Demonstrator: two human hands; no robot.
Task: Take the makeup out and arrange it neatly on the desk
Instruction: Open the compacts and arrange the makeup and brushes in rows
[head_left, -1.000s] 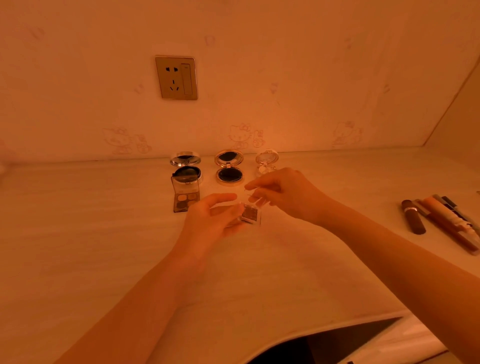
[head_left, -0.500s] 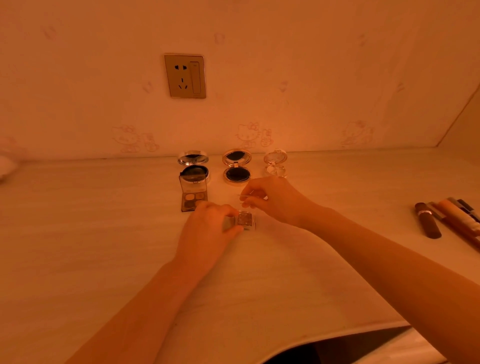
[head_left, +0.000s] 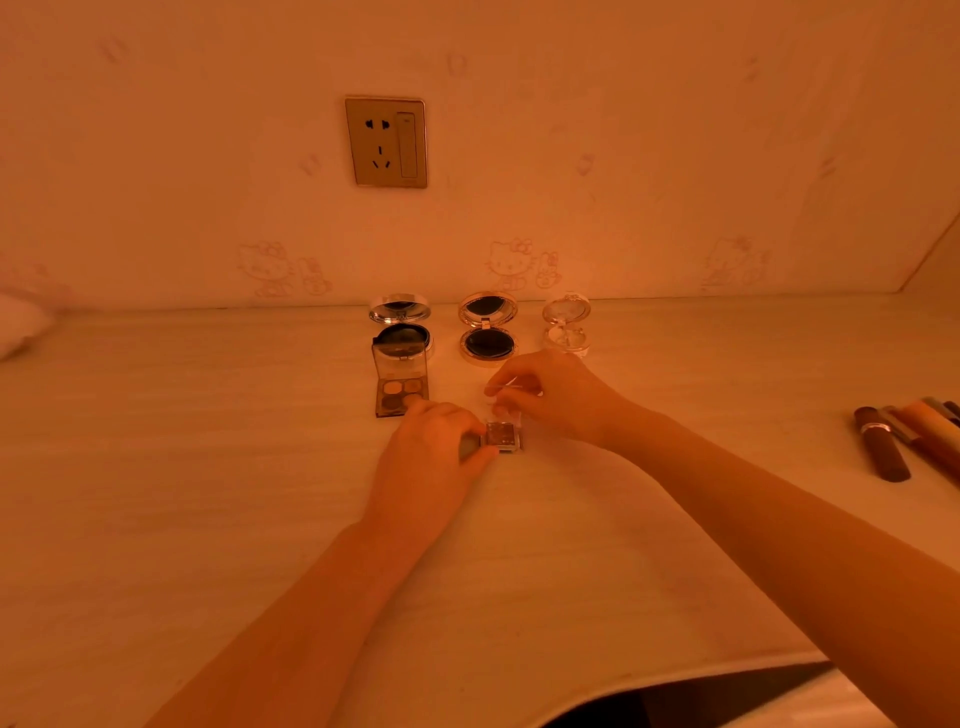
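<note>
Head view: aloft a second ago, the eyeshadow case (head_left: 503, 435) now rests on the desk (head_left: 208, 467) beside the palette (head_left: 400, 384), nearly placed, left hand (head_left: 431, 452) gripping its base, right hand (head_left: 556, 395) apparently pinching its clear lid (head_left: 511, 411).

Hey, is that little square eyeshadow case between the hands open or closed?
Open. The right hand pinches its clear lid raised above the eyeshadow case, which the left hand holds on the desk.

A silver compact (head_left: 400, 332), a gold compact (head_left: 487, 333) and a pale compact (head_left: 565, 326) are stood open in a row below the wall socket (head_left: 385, 141). A four-shade palette (head_left: 401, 385) is laid open nearer, a small square case (head_left: 503, 435), clear lid raised, nearer still; tubes (head_left: 881, 448) are laid far to its right
</note>
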